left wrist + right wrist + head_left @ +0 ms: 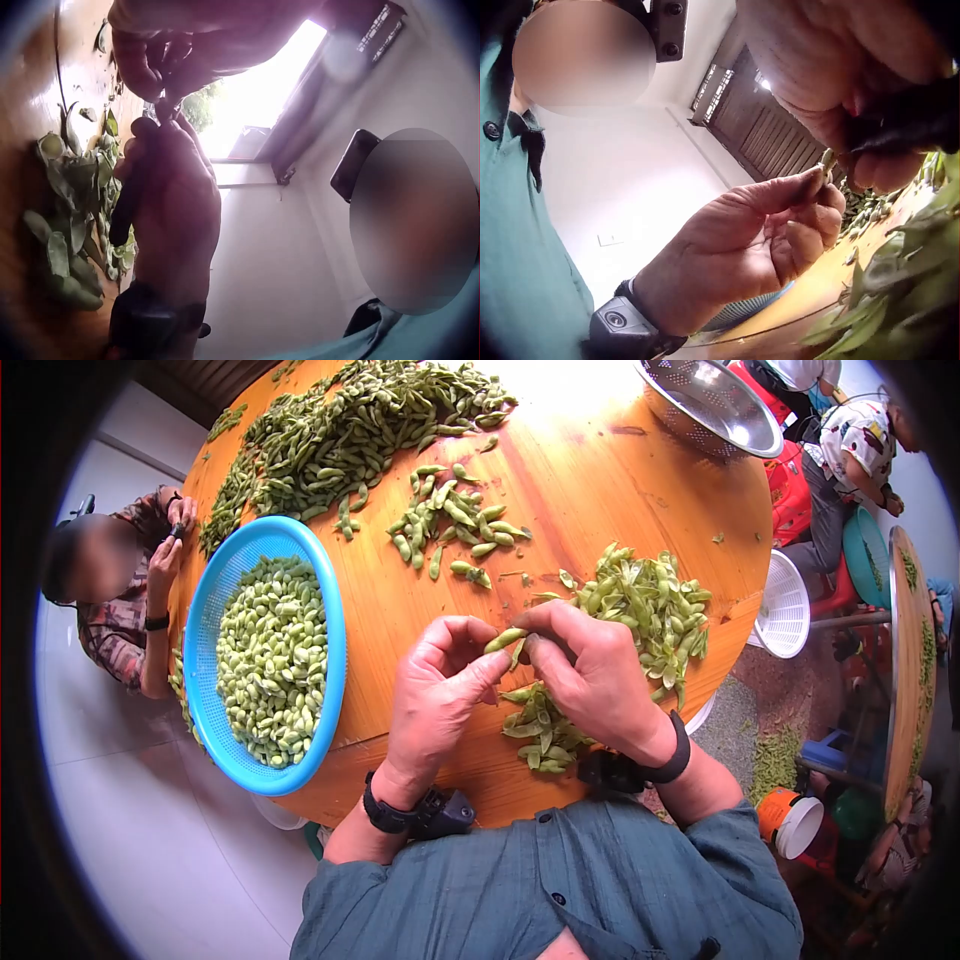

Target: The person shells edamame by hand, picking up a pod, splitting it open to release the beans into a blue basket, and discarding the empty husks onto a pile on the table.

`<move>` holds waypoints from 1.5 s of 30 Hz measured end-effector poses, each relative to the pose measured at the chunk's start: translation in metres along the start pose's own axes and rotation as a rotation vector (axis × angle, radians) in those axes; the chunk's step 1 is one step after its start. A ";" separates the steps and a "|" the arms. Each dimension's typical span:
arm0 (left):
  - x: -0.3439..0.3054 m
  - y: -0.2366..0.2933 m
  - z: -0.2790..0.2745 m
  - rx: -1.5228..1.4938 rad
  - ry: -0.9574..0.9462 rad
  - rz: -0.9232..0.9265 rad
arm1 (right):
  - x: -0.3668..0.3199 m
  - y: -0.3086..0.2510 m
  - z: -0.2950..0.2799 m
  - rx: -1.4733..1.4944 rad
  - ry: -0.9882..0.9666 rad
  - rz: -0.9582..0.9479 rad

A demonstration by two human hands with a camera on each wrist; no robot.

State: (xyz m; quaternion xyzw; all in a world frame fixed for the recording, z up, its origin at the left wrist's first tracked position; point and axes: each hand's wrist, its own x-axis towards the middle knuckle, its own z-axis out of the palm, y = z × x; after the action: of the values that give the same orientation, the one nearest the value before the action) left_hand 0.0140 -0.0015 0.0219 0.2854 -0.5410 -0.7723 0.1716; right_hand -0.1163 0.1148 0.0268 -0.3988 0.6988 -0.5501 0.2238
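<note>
In the head view both hands meet over the wooden table, around a green soybean pod [505,641]. My left hand [428,695] pinches the pod between thumb and forefinger. Thumb and fingers of my right hand [600,675] pinch its other end. The right wrist view shows the pod [827,166] at the left thumb tip, partly hidden by fingers. Split-looking pods lie in a pile [655,610] beyond the right hand, and a smaller pile of pods [545,730] lies beneath it. A blue basket [338,640] of shelled green beans stands left of the left hand.
Loose whole pods [450,520] lie ahead, before a large heap of pods [340,435] at the back left. A metal colander [715,410] stands at the back right edge. One person sits at the left, others at the right near a white basket [785,605] and second table [912,680].
</note>
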 end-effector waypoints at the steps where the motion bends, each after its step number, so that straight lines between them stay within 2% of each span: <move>1: 0.001 0.000 -0.002 -0.001 0.002 -0.001 | -0.001 0.000 -0.001 -0.020 -0.014 -0.062; 7: 0.008 -0.003 -0.012 -0.240 -0.061 -0.042 | -0.007 0.000 -0.002 -0.093 -0.095 -0.212; 10: 0.007 0.001 -0.008 -0.157 -0.063 -0.029 | -0.008 0.000 -0.003 -0.169 -0.132 -0.263; 13: 0.007 0.001 -0.004 -0.090 -0.022 0.006 | -0.009 0.000 -0.003 -0.206 -0.141 -0.187; 15: 0.007 0.002 -0.003 -0.095 -0.007 -0.007 | -0.010 0.000 0.000 -0.086 -0.010 -0.130; 17: 0.008 0.002 -0.003 -0.099 0.004 -0.020 | -0.008 -0.003 -0.006 -0.100 -0.027 -0.129; 19: 0.006 0.003 -0.007 -0.044 -0.084 -0.097 | -0.007 -0.002 -0.007 -0.114 -0.044 -0.126; 22: 0.006 0.002 -0.013 -0.035 -0.147 -0.128 | -0.006 0.004 -0.005 0.045 -0.025 -0.087; 24: 0.006 -0.001 -0.012 -0.041 -0.144 -0.111 | -0.008 0.004 -0.005 0.068 -0.049 0.020; 26: 0.006 -0.003 -0.010 -0.047 -0.141 -0.094 | -0.008 0.002 -0.003 0.038 -0.039 0.011; 28: 0.006 -0.005 -0.008 -0.062 -0.063 -0.152 | -0.009 0.001 -0.001 0.008 -0.029 0.000; 30: 0.005 -0.004 -0.004 -0.036 -0.062 -0.141 | -0.009 0.000 0.001 -0.040 -0.081 0.023; 37: 0.003 -0.008 -0.004 -0.008 -0.082 -0.075 | -0.007 0.004 -0.001 -0.050 -0.035 -0.039; 39: 0.002 -0.006 -0.002 -0.012 -0.074 -0.086 | -0.006 -0.003 -0.006 -0.086 -0.086 0.061; 45: 0.002 -0.005 -0.007 -0.067 -0.062 -0.149 | -0.005 0.000 -0.005 -0.054 -0.085 0.081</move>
State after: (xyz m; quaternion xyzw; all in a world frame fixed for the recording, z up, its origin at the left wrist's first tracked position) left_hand 0.0166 -0.0056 0.0146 0.2948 -0.4974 -0.8089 0.1063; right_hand -0.1170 0.1219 0.0273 -0.3988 0.7188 -0.5042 0.2646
